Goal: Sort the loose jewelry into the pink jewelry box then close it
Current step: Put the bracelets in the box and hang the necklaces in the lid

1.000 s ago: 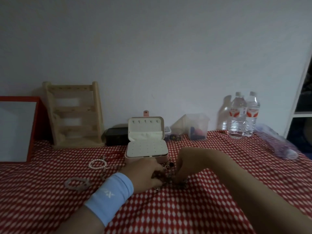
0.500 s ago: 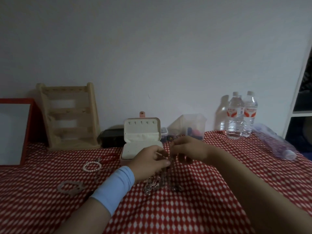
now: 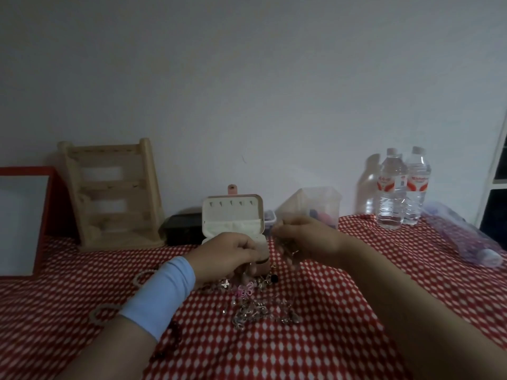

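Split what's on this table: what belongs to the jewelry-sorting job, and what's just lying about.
Job: open pink jewelry box with cream lining; tangled heap of loose metal jewelry in front of it; two pale beaded bracelets at left.
Lying about: wooden ladder-shaped stand; two clear plastic water bottles; clear plastic tub; black box; red-framed white board.

A light blue wristband (image 3: 162, 294) circles the arm behind the left hand (image 3: 227, 253), toward seven o'clock; the right forearm (image 3: 384, 286) is bare.
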Available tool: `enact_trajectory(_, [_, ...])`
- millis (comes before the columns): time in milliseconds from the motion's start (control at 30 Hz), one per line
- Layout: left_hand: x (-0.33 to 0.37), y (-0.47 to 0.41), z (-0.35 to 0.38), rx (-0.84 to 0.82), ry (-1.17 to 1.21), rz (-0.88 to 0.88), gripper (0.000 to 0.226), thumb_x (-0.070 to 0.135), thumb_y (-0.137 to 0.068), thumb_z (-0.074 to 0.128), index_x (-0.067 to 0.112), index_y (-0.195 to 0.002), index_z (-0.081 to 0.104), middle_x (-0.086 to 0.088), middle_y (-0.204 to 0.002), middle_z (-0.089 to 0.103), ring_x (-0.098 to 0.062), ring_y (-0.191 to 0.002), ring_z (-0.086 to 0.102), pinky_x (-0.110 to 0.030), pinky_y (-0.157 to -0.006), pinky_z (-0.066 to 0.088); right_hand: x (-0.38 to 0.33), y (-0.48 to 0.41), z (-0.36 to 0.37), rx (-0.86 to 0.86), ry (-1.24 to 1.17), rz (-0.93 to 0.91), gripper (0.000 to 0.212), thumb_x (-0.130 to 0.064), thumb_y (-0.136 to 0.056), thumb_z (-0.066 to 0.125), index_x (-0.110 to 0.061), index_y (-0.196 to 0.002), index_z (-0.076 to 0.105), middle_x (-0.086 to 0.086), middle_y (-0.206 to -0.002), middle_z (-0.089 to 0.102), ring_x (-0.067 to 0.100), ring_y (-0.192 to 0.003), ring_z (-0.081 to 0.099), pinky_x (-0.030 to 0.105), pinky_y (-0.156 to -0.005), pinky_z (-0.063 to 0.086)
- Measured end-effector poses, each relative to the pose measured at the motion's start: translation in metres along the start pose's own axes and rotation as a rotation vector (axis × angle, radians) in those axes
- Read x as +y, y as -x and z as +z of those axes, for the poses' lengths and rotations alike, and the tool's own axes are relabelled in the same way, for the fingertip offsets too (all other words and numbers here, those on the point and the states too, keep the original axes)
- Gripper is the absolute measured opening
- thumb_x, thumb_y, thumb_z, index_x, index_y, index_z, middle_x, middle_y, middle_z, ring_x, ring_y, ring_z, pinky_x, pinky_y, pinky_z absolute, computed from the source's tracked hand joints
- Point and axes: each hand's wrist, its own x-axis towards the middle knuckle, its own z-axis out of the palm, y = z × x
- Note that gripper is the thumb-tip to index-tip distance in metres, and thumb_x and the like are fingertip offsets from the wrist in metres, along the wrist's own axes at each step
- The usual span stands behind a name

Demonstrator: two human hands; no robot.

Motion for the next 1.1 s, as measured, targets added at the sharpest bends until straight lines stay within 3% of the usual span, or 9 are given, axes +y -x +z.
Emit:
enact_trajectory(167, [-0.008,0.006,-0.012,0.102,-0.297,-0.011,0.017,0.017,-0.092,0.056,0.012,-0.079,0.066,0.002,-0.072,0.067,-0.012,-0.068,0.065,-0.031,-0.07,0.052,-0.006,-0.001,0.006,-0.093,0.221,0.049,0.019,-0.016,-0.101,0.057,-0.008,-0.115,0.068,0.0,-0.087,0.07,0.006,-0.065,0.057,0.02,-0.059,0.046])
enact_trajectory(233, [-0.007,0.007,-0.016,0.16,-0.186,0.036,0.02,0.01,-0.09,0.052,0.009,-0.074,0.063,-0.003,-0.072,0.064,-0.017,-0.073,0.061,-0.039,-0.076,0.051,-0.006,-0.002,0.007,-0.083,0.307,0.062,0.021,-0.015,-0.099,0.062,-0.014,-0.119,0.07,-0.002,-0.092,0.074,0.009,-0.07,0.06,0.023,-0.066,0.049])
enact_trajectory(333, [-0.003,0.015,-0.02,0.184,0.303,0.087,0.024,0.005,-0.093,0.043,0.004,-0.074,0.057,-0.01,-0.061,0.055,-0.028,-0.069,0.061,-0.044,-0.077,0.046,-0.006,-0.001,0.008,-0.096,0.416,0.047,0.017,-0.017,-0.097,0.065,-0.018,-0.11,0.075,-0.004,-0.098,0.076,0.023,-0.083,0.066,0.032,-0.078,0.054])
enact_trajectory(400, [0.004,0.021,-0.021,0.142,0.533,0.103,0.028,0.005,-0.097,0.037,0.006,-0.073,0.051,-0.007,-0.056,0.047,-0.026,-0.061,0.058,-0.037,-0.069,0.048,-0.011,0.003,0.01,-0.111,0.476,0.073,0.015,-0.018,-0.098,0.063,-0.022,-0.104,0.076,-0.015,-0.091,0.074,0.004,-0.082,0.066,0.02,-0.075,0.048])
enact_trajectory(500, [0.018,0.024,-0.025,0.105,0.585,0.134,0.025,0.008,-0.099,0.038,0.009,-0.078,0.051,-0.006,-0.057,0.043,-0.025,-0.056,0.051,-0.031,-0.056,0.046,-0.019,0.008,0.01,-0.149,0.647,0.139,0.013,-0.028,-0.097,0.063,-0.035,-0.096,0.074,-0.026,-0.088,0.072,-0.008,-0.086,0.062,0.023,-0.086,0.044])
enact_trajectory(633, [0.04,0.017,-0.028,0.117,0.545,0.187,0.018,0.011,-0.1,0.044,0.01,-0.085,0.055,-0.006,-0.061,0.048,-0.022,-0.052,0.049,-0.03,-0.055,0.04,-0.029,0.013,0.006,-0.125,0.844,0.232,0.024,-0.049,-0.093,0.063,-0.035,-0.109,0.074,-0.016,-0.116,0.07,0.008,-0.115,0.06,0.044,-0.112,0.039])
enact_trajectory(800, [0.069,0.008,-0.025,0.047,0.491,0.262,0.015,0.011,-0.1,0.046,0.008,-0.09,0.057,-0.007,-0.073,0.059,-0.022,-0.058,0.054,-0.027,-0.051,0.044,-0.043,0.019,0.009,-0.003,0.405,0.036,0.026,-0.024,-0.104,0.05,-0.019,-0.122,0.068,-0.013,-0.11,0.071,0.001,-0.106,0.065,0.018,-0.091,0.045])
enact_trajectory(933, [0.092,-0.005,-0.026,0.14,0.477,0.31,0.015,0.012,-0.1,0.049,0.007,-0.091,0.059,-0.009,-0.079,0.064,-0.023,-0.061,0.058,-0.03,-0.052,0.049,-0.038,0.016,0.008,-0.163,-0.184,-0.031,0.036,-0.023,-0.103,0.037,-0.004,-0.126,0.057,0.017,-0.115,0.07,0.032,-0.114,0.065,0.047,-0.108,0.044])
enact_trajectory(1100, [0.108,-0.021,-0.037,0.309,0.524,0.341,0.013,0.011,-0.098,0.052,0.01,-0.088,0.062,-0.006,-0.073,0.06,-0.02,-0.056,0.055,-0.029,-0.051,0.048,-0.032,0.014,-0.01,-0.152,-0.088,-0.075,0.029,-0.029,-0.103,0.045,-0.018,-0.092,0.069,0.006,-0.082,0.055,0.023,-0.079,0.055,0.042,-0.086,0.048])
